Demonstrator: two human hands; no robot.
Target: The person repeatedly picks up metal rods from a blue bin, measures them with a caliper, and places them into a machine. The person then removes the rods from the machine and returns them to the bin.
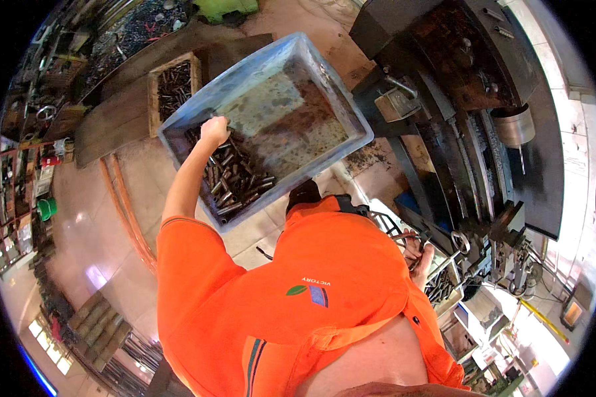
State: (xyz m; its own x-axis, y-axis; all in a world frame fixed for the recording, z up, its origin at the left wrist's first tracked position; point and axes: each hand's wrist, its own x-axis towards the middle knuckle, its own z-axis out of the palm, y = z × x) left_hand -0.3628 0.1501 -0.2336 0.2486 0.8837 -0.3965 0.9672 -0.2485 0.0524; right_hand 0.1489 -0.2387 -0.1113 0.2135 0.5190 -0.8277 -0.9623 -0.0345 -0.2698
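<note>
Metal pieces (235, 177): short, dark, shiny, being held jumbled at the left end of the blue bin (359, 134), toward its near corner.
Left hand (213, 132): being held at the heap, by the far-left corner; fingers being curled in, grip cannot be told.
Right hand (420, 257): being held near a handwheel (460, 242); finger state cannot be told.
Open room: being offered along the right end.
</note>
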